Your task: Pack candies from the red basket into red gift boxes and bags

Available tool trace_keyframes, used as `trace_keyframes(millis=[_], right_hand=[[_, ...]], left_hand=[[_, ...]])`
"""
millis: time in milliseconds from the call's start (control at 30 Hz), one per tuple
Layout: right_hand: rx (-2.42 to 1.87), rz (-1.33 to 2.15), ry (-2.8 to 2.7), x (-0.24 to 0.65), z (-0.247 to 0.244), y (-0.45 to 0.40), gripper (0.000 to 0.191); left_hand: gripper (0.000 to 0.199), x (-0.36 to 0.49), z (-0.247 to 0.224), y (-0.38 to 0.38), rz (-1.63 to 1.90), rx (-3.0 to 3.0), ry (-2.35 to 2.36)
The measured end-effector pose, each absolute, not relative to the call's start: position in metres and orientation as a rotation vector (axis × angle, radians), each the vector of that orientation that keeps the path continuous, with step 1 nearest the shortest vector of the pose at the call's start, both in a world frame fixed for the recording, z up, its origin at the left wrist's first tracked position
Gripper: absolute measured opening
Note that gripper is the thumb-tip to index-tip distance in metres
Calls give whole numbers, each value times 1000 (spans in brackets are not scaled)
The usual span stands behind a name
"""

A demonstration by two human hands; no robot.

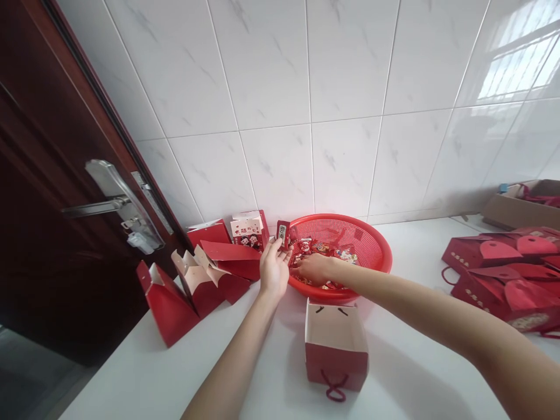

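My left hand (275, 265) is raised at the left rim of a red plastic basket (380, 251), closed on a small red packet (283, 232) with a pale label. Inside the basket, my right hand (315, 268) reaches down among wrapped candies (321, 247), its fingertips hidden among them. Whether it grips anything does not show. In front of the basket stands an open dark red gift box (336, 364), pale inside, with a cord handle hanging at its front. From above, no contents are visible in its shown part.
Several open red boxes (170, 309) stand at the left, near a dark wooden door (48, 175) with a metal handle. A printed box (247, 230) leans by the tiled wall. At the right lie closed red boxes (494, 291) and a cardboard carton (511, 211).
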State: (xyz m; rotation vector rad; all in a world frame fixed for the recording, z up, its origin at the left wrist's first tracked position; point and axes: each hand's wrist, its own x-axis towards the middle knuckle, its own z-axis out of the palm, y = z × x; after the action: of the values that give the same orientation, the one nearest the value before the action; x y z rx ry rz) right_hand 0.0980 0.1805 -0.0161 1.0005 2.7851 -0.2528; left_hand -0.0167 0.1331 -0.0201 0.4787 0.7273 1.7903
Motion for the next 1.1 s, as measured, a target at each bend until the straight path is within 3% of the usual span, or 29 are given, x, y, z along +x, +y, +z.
trace_keyframes(millis=[100,133,333,467,533,700,800,933,1100], right_hand=[[1031,-352,2825,112,-11,176,14],[1053,-393,2852,118,-8,176,11],[1230,-653,3099,167,7,171,39],[1232,-756,3062,180,4,162,29],[1183,-741,2957,174,0,158,27],[1147,-538,2756,141,-9,155,50],[1177,-456,2746,125,-15,157,40],[1243,-422,2802,122,-16,161,13],[1457,-463,2998,151,-2,166,28]], left_hand=[[13,-16,-21,133,1786,504,715],[13,-16,-21,133,1783,513,712],[17,-15,-20,133,1760,563,710],[21,-14,-20,133,1758,598,701],[21,-15,-21,133,1760,616,699],[24,-16,-24,132,1760,658,701],[26,-16,-24,132,1752,675,701],[24,-16,-23,133,1724,684,703],[19,-17,-23,132,1706,701,699]])
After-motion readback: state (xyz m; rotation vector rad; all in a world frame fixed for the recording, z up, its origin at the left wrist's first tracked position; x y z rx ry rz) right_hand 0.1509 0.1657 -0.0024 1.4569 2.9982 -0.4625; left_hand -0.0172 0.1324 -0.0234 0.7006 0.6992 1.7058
